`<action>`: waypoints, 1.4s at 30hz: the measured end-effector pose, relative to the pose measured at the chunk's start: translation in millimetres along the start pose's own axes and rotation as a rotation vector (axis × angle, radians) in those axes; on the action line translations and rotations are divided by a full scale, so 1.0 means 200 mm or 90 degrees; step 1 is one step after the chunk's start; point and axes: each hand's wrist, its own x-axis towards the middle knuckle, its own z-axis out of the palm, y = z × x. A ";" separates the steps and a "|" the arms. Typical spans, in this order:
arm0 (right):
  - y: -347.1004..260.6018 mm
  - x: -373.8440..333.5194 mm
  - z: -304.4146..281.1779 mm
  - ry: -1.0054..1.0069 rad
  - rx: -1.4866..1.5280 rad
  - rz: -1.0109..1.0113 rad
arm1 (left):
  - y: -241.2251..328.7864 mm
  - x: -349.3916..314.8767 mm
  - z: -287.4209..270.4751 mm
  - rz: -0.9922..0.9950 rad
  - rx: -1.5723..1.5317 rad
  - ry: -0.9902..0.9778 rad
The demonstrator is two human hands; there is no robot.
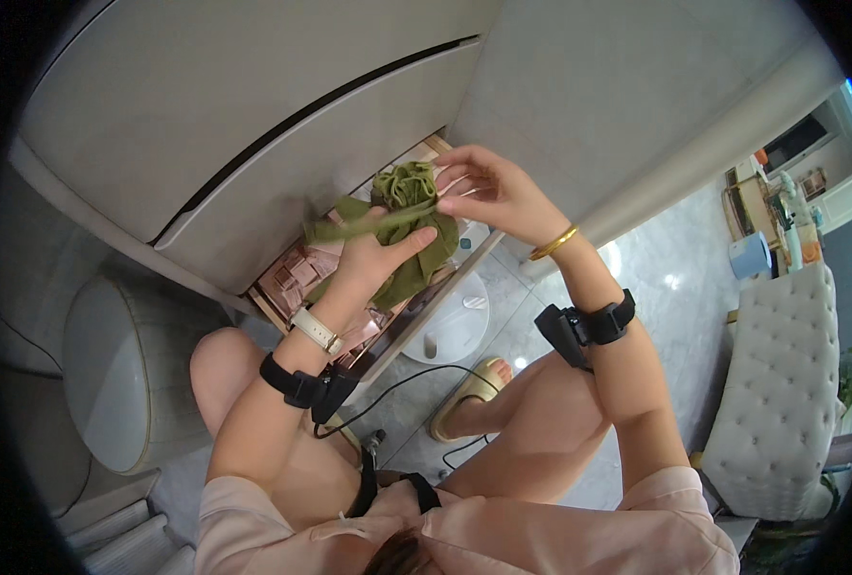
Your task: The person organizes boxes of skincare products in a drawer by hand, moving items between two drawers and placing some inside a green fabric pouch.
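An olive-green cloth (414,251), bunched up with a gathered, ruffled top, is held above an open drawer (301,273). A flat green strip of it runs across the bundle toward the left. My left hand (380,257) grips the bundle from the near left, thumb laid over it; its fingers are partly hidden in the folds. At the upper right of the bundle, my right hand (488,195) has thumb and fingers closed on the strip's edge. Under the cloth, pinkish patterned items lie in the drawer, mostly covered.
Pale cabinet fronts (206,125) rise behind the drawer, with a white wall panel (579,115) to the right. A round white stool (110,374) stands at left. A round white object (460,321) sits on the tiled floor. Far right is a tufted white bench (776,383). Black cables hang near my legs.
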 end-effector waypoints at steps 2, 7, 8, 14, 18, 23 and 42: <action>0.03 0.01 0.01 -0.015 -0.046 -0.019 | 0.00 -0.01 0.01 0.077 0.072 0.020; 0.06 0.03 -0.01 -0.049 -0.110 -0.073 | -0.05 0.06 -0.05 0.116 0.171 0.084; 0.07 0.04 -0.02 -0.052 -0.110 -0.073 | -0.05 0.07 -0.06 0.128 0.154 0.070; 0.04 0.10 0.00 -0.039 0.000 -0.054 | -0.01 0.08 -0.06 0.174 0.193 0.113; 0.05 0.22 -0.03 -0.102 0.021 -0.028 | 0.05 0.11 -0.07 0.245 0.243 0.225; -0.13 0.24 -0.09 -0.116 -0.099 0.033 | 0.12 0.10 -0.12 0.229 0.307 0.390; -0.45 0.04 -0.36 -0.361 -0.224 -0.100 | 0.37 -0.34 0.02 0.109 -0.383 0.567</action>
